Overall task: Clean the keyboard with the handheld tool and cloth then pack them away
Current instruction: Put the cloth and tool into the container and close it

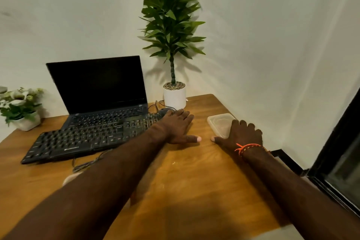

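1. A black keyboard (93, 138) lay on the wooden table (194, 181), left of the middle of the frame. Its far edge sat on top of the open laptop (101, 91) behind it.
2. The left hand (178, 127) lay flat near the middle of the frame, just past the right end of the keyboard. Its fingers were straight and spread, and it held nothing.
3. The fingertips of that hand reached toward a dark mouse (165, 111), which was mostly hidden. I could not tell if they touched it.
4. The right hand (240, 134) rested on a clear plastic box (219, 122), right of the middle. Its fingers bent a little over the near corner of the lid.
5. An orange string bracelet (246, 147) was tied around the right wrist.
6. A tall green plant in a white pot (174, 95) stood at the back corner, top middle of the frame.
7. A small flower pot (21, 107) sat at the left edge.
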